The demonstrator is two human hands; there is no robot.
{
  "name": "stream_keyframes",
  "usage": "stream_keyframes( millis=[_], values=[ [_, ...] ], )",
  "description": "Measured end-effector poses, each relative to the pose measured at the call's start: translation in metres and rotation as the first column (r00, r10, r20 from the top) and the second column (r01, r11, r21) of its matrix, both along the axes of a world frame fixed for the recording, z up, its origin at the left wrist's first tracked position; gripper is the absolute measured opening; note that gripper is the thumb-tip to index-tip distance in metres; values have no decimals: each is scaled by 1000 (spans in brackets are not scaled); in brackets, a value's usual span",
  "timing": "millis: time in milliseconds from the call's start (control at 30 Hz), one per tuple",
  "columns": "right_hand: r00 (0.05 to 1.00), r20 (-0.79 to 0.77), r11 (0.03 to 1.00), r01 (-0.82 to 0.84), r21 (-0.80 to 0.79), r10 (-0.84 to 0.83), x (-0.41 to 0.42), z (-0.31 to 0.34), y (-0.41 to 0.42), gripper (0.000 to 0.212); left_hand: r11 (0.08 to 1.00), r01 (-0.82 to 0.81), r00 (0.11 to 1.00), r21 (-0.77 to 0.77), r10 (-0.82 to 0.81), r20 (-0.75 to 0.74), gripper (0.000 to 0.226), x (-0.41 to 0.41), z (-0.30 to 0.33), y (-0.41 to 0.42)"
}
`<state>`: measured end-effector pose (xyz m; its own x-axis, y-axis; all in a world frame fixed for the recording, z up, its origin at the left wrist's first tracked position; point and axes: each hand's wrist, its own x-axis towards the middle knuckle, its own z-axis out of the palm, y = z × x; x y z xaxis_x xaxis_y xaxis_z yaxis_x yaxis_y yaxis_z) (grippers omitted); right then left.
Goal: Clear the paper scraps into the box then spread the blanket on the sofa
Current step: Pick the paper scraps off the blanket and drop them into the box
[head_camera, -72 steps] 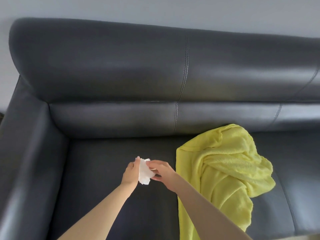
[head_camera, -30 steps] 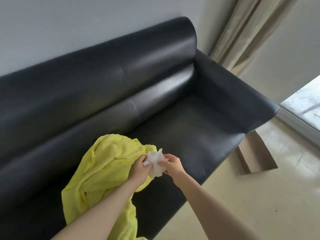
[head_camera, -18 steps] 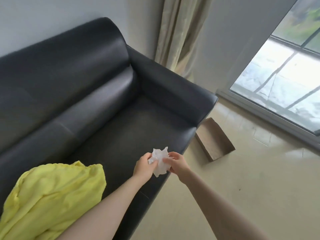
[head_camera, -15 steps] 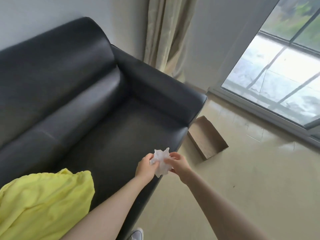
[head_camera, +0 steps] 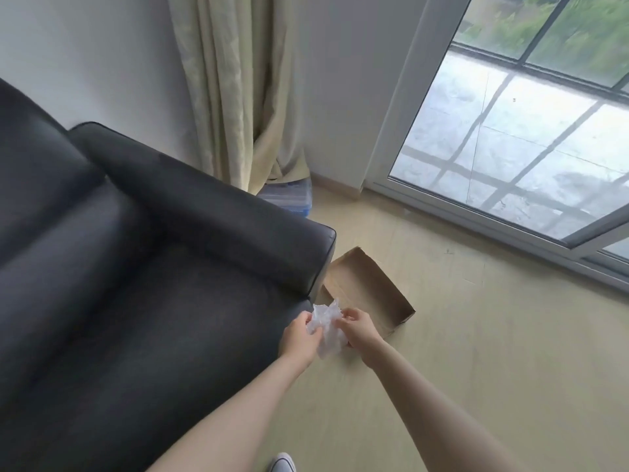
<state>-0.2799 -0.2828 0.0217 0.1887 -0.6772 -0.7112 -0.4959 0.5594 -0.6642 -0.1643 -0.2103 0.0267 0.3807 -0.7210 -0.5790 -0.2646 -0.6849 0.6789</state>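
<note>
Off the sofa's (head_camera: pixel 153 267) front corner, left hand (head_camera: pixel 299 338) and right hand (head_camera: pixel 357 330) pinch crumpled paper scraps (head_camera: pixel 325 327), near the cardboard box (head_camera: pixel 371 287). Drop pending; blanket unseen, spreading remains.

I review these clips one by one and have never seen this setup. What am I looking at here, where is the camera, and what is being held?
No machine here: a person wears a wide-angle camera on the head, looking down at their own bare arms. The left hand and right hand together pinch a crumpled wad of white paper scraps. Just beyond them an open cardboard box lies on the floor beside the black sofa. A curtain and glass door stand behind.
</note>
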Motion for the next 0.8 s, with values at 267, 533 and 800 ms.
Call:
stream_keyframes(
  millis=[267, 533, 800],
  values=[
    [1000, -5, 998, -11, 59, 11, -53, -42, -81, 26, 997, 11, 1000, 75, -12, 10, 6, -45, -40, -97],
    [995, -47, 991, -81, 105, 87, -102, -80, -188, 17, 991, -9, 1000, 136, 6, 25, 23, -82, -77, -194],
    [970, -105, 969, -202, 140, 218, -128, -110, -260, 20, 977, -80, 997, 197, 81, 1, 29, -112, -110, -257]
  ],
)
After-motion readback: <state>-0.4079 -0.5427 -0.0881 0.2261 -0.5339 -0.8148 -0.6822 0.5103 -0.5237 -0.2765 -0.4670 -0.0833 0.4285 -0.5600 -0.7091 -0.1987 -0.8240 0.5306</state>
